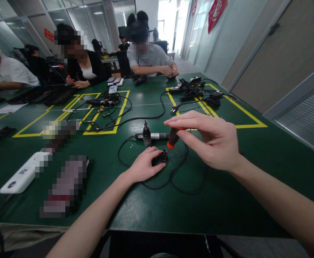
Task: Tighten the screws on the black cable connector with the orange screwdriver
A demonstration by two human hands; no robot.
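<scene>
Green table [226, 193] fills the frame, with a black cable [178, 182] looped at centre. Right hand [213, 141], centre-right, fingers closed round the black-and-orange screwdriver [172, 138], tip pointing down into the small black fitting [162, 156]. Left hand [144, 166], just below centre, curled over that fitting and pressing it to the tabletop; a silver plug [151, 136] lies just behind it.

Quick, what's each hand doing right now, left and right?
Left hand: closed on the small black metal-tipped connector, holding it against the green table.
Right hand: fingers closed around the black-and-orange screwdriver.
</scene>
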